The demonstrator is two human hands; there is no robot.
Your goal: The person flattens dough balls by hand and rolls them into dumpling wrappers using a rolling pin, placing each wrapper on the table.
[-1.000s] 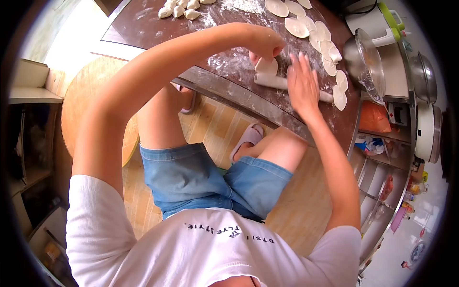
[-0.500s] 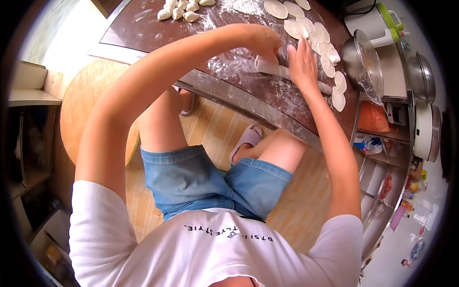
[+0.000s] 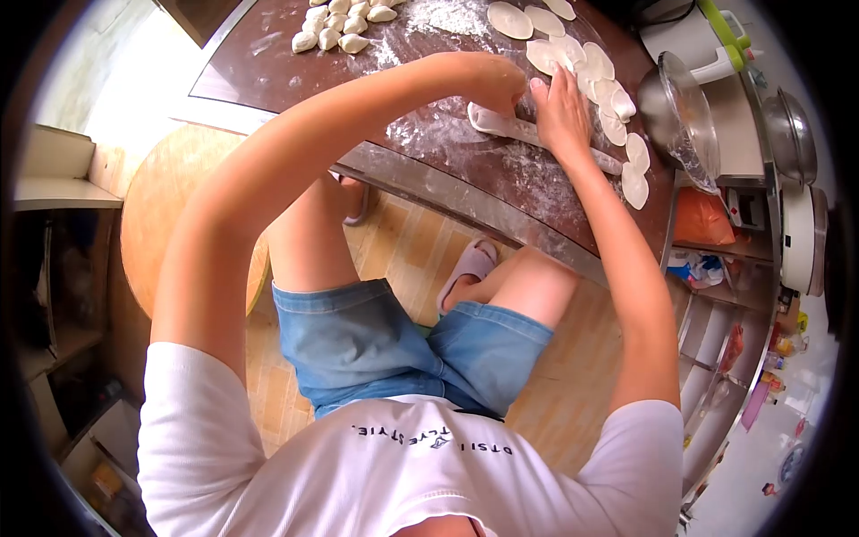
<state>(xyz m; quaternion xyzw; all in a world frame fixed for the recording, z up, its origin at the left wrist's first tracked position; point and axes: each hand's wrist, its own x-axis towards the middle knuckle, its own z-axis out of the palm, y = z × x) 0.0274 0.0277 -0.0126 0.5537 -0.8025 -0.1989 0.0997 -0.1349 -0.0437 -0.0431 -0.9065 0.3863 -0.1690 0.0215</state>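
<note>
My left hand (image 3: 494,82) is bent over the floury table with its fingers curled, and their tips are hidden from me. Just below it lies a pale, flour-dusted rolling pin (image 3: 508,127). My right hand (image 3: 564,115) is stretched out flat across the pin, with its fingertips at the edge of the dumpling wrappers (image 3: 595,63). Those thin round wrappers overlap in a line down the right side of the table. Part of the pin is hidden under my right hand and wrist.
Several finished dumplings (image 3: 338,21) sit at the table's far left, near a heap of loose flour (image 3: 447,14). A metal bowl (image 3: 677,116) stands right of the wrappers, with a white and green appliance (image 3: 707,49) behind it. A round wooden stool (image 3: 179,215) is at my left.
The pin's left end shows more clearly beneath my left hand. My right hand has shifted slightly, its thumb nearer to the left hand. The whole view has moved a little.
</note>
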